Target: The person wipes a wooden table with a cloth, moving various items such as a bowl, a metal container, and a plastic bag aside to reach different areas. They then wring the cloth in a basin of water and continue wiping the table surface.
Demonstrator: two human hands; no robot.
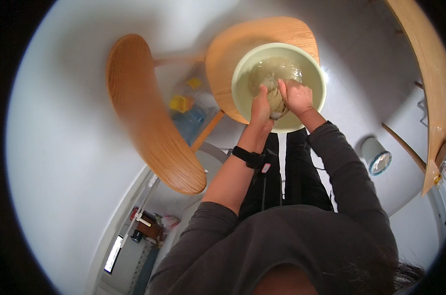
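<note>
A pale green basin (241, 70) with cloudy water (274, 66) in its far part stands on the seat of a wooden chair (226, 48). Over the basin, a bunched, wet, beige-grey cloth (276, 100) is held between my two hands. My left hand (261, 108) grips its left and lower side, thumb pointing away from me. At its right side, my right hand (296, 96) is closed on the upper part, with the knuckles up. The fingers beneath the cloth are hidden.
The chair's curved wooden backrest (152, 114) rises at left, beside a white wall. Below it are a blue plastic bottle (191, 120) and yellow plastic items (180, 103). A small grey bin (376, 155) stands on the floor at right, near a wooden table edge (426, 73).
</note>
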